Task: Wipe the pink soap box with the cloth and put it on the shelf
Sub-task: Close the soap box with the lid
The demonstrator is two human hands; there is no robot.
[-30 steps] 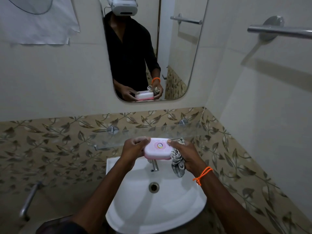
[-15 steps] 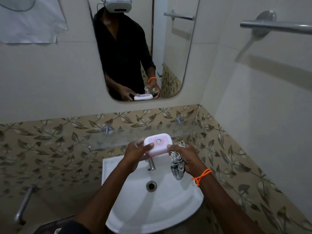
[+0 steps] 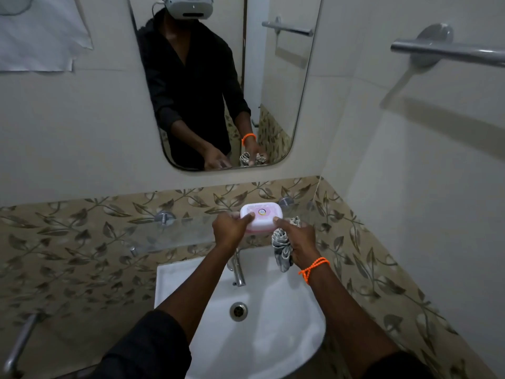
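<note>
The pink soap box [image 3: 261,216], rounded with a small round sticker on its lid, sits at the level of the glass shelf [image 3: 175,233] above the basin. My left hand [image 3: 231,229] grips its left end with the thumb on the lid. My right hand [image 3: 296,240] touches its right end with a fingertip while clutching a bunched grey-and-white cloth [image 3: 282,248] that hangs down from the palm. Whether the box rests fully on the glass I cannot tell.
A white basin [image 3: 289,324] with a chrome tap [image 3: 238,269] lies below the shelf. A mirror [image 3: 278,86] hangs on the back wall, a towel bar [image 3: 448,51] on the right wall, a metal handle [image 3: 19,343] at lower left.
Both hands have carried the soap box up and away from over the basin to the glass shelf. The cloth stays bunched in my right hand.
</note>
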